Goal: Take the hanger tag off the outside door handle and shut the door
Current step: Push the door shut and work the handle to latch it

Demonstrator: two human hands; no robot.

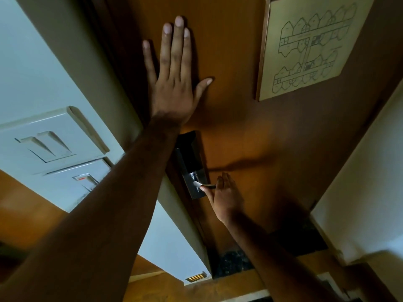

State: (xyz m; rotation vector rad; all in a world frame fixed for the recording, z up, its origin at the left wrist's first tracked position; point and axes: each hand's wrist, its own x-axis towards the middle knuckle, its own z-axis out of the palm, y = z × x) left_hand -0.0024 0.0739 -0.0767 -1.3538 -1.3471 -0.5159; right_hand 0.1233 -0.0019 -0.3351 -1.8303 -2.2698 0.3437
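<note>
The brown wooden door (235,62) fills the middle of the head view, seen from its inner side. My left hand (172,79) lies flat against it with the fingers spread, near the latch-side edge and above the black lock plate (189,162). Lower down, my right hand (225,197) rests at the inside lever handle (207,185); the thumb lies under the lever and the fingers stretch along it without closing round it. No hanger tag shows anywhere, and the outside handle is hidden behind the door.
A framed floor plan (305,44) hangs on the door at upper right. The pale door frame (104,68) runs along the left, with a light switch panel (52,142) on the wall beside it. A cream wall (359,203) stands at right, with dark floor at the door's foot.
</note>
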